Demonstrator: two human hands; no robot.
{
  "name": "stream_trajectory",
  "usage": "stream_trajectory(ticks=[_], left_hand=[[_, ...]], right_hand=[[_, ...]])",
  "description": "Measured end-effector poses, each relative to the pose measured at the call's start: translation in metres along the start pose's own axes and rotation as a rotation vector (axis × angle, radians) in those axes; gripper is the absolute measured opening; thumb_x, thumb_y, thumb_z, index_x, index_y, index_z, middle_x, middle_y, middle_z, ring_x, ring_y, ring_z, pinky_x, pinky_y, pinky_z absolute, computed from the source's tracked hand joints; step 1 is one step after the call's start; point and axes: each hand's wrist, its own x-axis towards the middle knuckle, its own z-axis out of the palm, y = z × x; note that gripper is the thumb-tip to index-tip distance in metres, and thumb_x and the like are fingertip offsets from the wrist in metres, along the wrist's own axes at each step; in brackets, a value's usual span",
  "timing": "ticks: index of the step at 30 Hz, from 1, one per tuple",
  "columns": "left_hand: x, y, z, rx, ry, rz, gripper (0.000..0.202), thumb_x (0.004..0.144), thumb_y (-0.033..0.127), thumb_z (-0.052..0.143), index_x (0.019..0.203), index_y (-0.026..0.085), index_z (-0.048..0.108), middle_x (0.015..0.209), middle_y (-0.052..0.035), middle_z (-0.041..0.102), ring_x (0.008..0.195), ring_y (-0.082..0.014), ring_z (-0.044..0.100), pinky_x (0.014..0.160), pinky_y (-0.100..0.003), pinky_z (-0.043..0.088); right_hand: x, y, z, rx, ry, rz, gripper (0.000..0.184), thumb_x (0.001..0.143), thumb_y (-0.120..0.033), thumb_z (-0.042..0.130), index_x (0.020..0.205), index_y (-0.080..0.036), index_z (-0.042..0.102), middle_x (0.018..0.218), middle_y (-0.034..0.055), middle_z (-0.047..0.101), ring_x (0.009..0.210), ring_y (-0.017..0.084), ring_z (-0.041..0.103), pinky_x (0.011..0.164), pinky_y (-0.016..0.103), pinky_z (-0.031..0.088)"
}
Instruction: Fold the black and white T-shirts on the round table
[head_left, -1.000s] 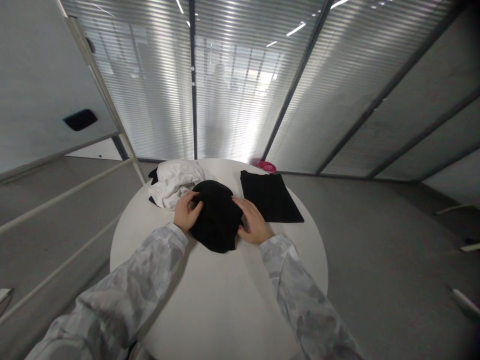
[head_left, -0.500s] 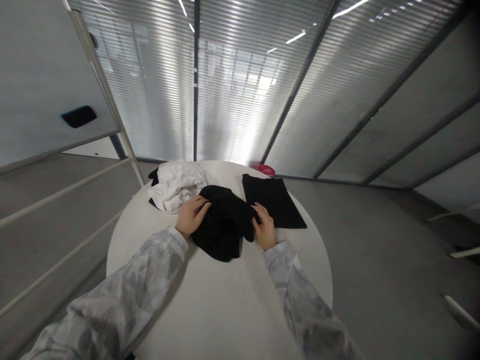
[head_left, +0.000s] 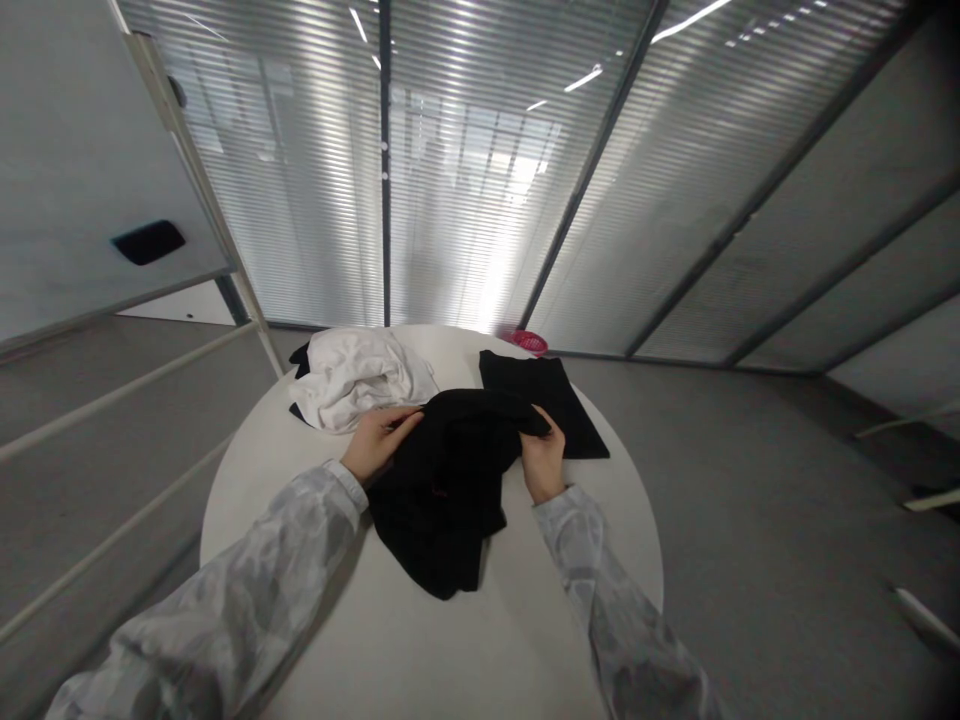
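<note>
You pinch the draped black cloth (head_left: 442,500) with left hand (head_left: 379,443) and right hand (head_left: 544,460); on the worktop (head_left: 390,650), crumpled white cloth (head_left: 364,372) lies left of it, flat black cloth (head_left: 559,392) right.

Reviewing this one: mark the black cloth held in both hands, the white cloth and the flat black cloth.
Held black cloth (head_left: 451,485): head view, middle of its visible fabric.
White cloth (head_left: 364,375): head view, middle of its crumpled top.
Flat black cloth (head_left: 561,393): head view, middle of its uncovered part.

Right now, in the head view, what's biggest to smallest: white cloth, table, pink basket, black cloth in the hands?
1. Table
2. Held black cloth
3. White cloth
4. Pink basket
</note>
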Motion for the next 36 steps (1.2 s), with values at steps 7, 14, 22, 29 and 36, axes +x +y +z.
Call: stream_trajectory(ticks=[7, 14, 22, 29, 36], left_hand=[[-0.003, -0.011, 0.000, 0.336, 0.113, 0.078, 0.033, 0.110, 0.049, 0.060, 0.112, 0.026, 0.084, 0.105, -0.0043, 0.086, 0.088, -0.0228, 0.079, 0.085, -0.037, 0.060], [-0.003, 0.004, -0.010, 0.298, 0.017, 0.297, 0.031, 0.106, 0.049, 0.066, 0.119, 0.024, 0.078, 0.111, -0.0091, 0.082, 0.100, -0.0249, 0.078, 0.095, -0.043, 0.055], [-0.004, 0.007, -0.003, 0.321, -0.216, 0.505, 0.047, 0.095, 0.050, 0.077, 0.134, 0.024, 0.074, 0.127, -0.0132, 0.081, 0.113, -0.0296, 0.078, 0.107, -0.049, 0.055], [-0.003, -0.004, -0.002, 0.132, 0.153, 0.067, 0.025, 0.103, 0.041, 0.068, 0.114, 0.023, 0.080, 0.101, -0.0071, 0.083, 0.091, -0.0249, 0.077, 0.090, -0.041, 0.060], [0.012, -0.011, -0.018, -0.189, 0.564, -0.315, 0.038, 0.099, 0.054, 0.070, 0.095, 0.017, 0.076, 0.083, -0.0016, 0.072, 0.076, -0.0176, 0.065, 0.068, -0.026, 0.050]], right_hand=[[0.002, 0.007, 0.004, 0.134, 0.002, 0.183, 0.040, 0.086, -0.052, 0.086, 0.106, -0.018, 0.079, 0.102, 0.0077, 0.083, 0.093, 0.025, 0.075, 0.090, 0.040, 0.061], [0.009, 0.013, -0.007, 0.204, 0.117, 0.207, 0.037, 0.091, -0.053, 0.080, 0.107, -0.020, 0.077, 0.107, 0.0056, 0.082, 0.098, 0.023, 0.075, 0.096, 0.040, 0.060], [0.016, 0.015, -0.012, 0.281, 0.082, 0.149, 0.041, 0.094, -0.048, 0.078, 0.126, -0.024, 0.074, 0.131, 0.0085, 0.078, 0.122, 0.025, 0.073, 0.118, 0.050, 0.052], [0.019, 0.027, -0.021, 0.172, 0.108, 0.102, 0.040, 0.090, -0.046, 0.077, 0.123, -0.023, 0.075, 0.126, 0.0081, 0.079, 0.122, 0.026, 0.072, 0.111, 0.050, 0.057], [0.027, 0.025, -0.036, 0.211, 0.374, 0.229, 0.031, 0.072, -0.025, 0.075, 0.102, -0.022, 0.075, 0.097, -0.0003, 0.077, 0.096, 0.018, 0.072, 0.089, 0.031, 0.062]])
